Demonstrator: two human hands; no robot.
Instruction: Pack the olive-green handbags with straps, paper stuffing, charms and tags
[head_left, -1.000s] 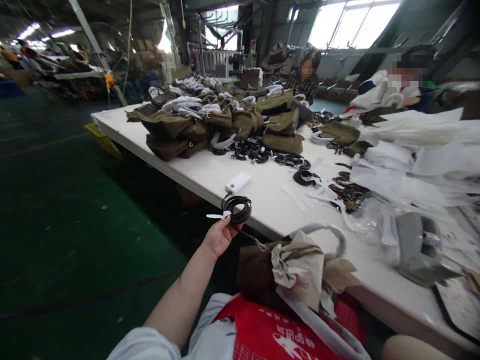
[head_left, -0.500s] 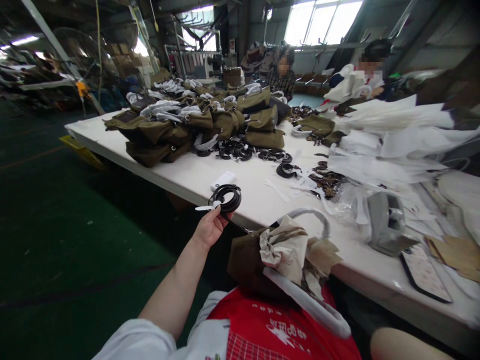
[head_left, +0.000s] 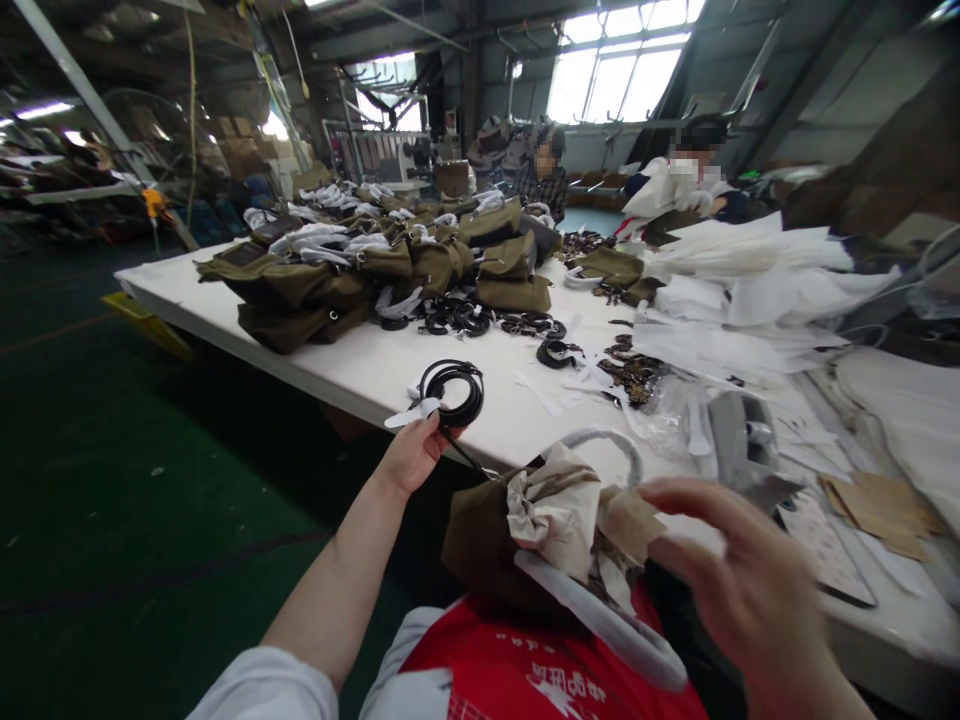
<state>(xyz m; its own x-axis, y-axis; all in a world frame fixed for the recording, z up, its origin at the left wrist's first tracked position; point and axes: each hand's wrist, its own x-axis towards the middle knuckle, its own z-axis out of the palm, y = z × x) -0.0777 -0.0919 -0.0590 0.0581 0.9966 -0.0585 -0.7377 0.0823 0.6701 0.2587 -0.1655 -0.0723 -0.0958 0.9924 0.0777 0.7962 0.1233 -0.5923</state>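
My left hand [head_left: 414, 452] grips a coiled black strap [head_left: 466, 402] near the table's front edge, with a white band around the coil. From the coil a length of strap runs down to the side of an olive bag [head_left: 474, 545] on my lap. Crumpled beige paper [head_left: 559, 505] bulges from the bag's mouth, and its handles [head_left: 600, 620] are wrapped in white. At the bag's right my right hand [head_left: 750, 580] is blurred, its thumb and fingers apart, close to a brown flap of paper. I see nothing in it.
Olive bags [head_left: 300, 280] are heaped on the white table [head_left: 352, 375], with black coiled straps [head_left: 457, 316] before them. White sheets [head_left: 750, 260], a grey tape dispenser [head_left: 746, 445] and a phone [head_left: 825, 550] lie on the right. Two people are across the table.
My right hand has come in from the lower right to the bag's right side. My left hand still holds the strap coil, which has turned slightly. The camera view has shifted a little.
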